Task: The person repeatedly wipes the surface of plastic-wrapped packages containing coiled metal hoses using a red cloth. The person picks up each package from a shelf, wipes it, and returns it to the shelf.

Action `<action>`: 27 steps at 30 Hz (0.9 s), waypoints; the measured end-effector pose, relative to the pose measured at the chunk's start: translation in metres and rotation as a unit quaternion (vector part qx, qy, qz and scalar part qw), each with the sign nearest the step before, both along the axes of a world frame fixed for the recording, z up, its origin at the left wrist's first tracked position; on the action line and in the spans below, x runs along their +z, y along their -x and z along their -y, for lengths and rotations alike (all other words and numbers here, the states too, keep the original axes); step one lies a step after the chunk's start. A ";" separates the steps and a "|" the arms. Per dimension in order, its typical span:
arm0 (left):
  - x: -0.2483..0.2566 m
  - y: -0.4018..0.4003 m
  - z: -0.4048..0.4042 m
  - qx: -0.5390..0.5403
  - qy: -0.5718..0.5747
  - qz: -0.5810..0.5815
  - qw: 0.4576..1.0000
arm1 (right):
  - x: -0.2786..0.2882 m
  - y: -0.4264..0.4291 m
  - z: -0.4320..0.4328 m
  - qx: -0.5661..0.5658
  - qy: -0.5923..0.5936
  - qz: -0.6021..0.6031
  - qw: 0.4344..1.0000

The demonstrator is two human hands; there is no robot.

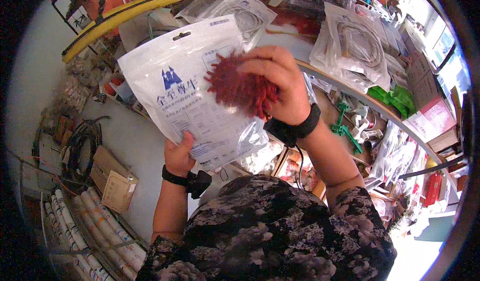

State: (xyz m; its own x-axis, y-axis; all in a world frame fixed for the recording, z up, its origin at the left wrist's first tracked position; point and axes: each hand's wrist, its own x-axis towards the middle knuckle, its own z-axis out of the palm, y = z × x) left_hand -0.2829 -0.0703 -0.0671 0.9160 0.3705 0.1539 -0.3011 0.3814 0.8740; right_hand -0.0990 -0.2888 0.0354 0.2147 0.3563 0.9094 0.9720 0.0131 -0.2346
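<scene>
My left hand [180, 154] grips the lower left edge of a white plastic packaging bag [157, 71], thumb on its front. The bag has a hang hole at the top and bears blue printing. In my right hand [287, 82] is a bunched dark red chenille cleaning cloth or mitt [240, 88], slightly blurred. It lies over the right part of the bag's front; whether it presses on the bag I cannot tell. Both wrists wear black bands, and a cable hangs from the right one.
Clear packets with coiled hoses [356, 44] lie on a curved-looking counter [375, 103] at the right. Green plastic parts [343, 127] rest on a shelf below. To the left are a coil of black hose [84, 146], a cardboard box [118, 191] and long wrapped rolls [101, 221].
</scene>
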 end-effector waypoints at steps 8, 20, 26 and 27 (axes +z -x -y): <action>0.025 -0.005 -0.019 0.055 0.061 0.078 0.994 | -0.075 0.021 0.010 0.167 0.251 -0.022 0.953; -0.003 -0.032 0.017 -0.053 -0.064 0.000 0.997 | 0.024 0.003 -0.038 0.090 0.004 -0.016 0.996; 0.025 -0.047 0.014 -0.252 0.190 0.109 0.943 | -0.012 0.037 -0.025 0.190 0.179 0.029 0.965; 0.026 -0.049 0.017 -0.124 0.144 0.070 0.979 | -0.021 0.037 -0.019 0.202 0.188 0.023 0.961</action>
State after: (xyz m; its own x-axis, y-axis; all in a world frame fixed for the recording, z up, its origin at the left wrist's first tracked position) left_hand -0.2341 -0.0877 -0.0412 0.9610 0.1847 0.2057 -0.2761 0.6821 0.6771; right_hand -0.1361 -0.2702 0.0145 -0.0471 0.7081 0.7045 0.9147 0.3140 -0.2545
